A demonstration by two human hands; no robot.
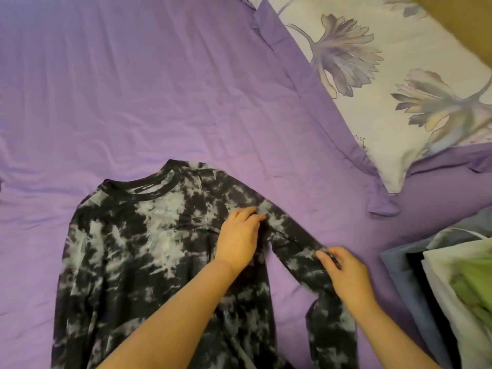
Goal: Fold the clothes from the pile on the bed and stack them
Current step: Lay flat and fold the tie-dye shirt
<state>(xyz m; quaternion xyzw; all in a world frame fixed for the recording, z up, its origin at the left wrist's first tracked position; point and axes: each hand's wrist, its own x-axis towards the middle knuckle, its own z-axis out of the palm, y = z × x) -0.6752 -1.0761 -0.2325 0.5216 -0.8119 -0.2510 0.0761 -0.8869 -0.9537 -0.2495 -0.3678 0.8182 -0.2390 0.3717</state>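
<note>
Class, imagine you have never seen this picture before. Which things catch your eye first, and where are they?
A black-and-white tie-dye shirt lies spread flat in the lower middle of the purple bedsheet. The left hand presses near its shoulder while the right hand pinches the sleeve. A flowered pillow sits at upper right.

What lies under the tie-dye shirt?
The shirt lies on the purple sheet, with both hands on it. Whatever else lies beneath is covered.

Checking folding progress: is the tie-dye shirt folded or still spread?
Mostly spread: tie-dye shirt lies flat on the bed; only one sleeve is being handled.
</note>
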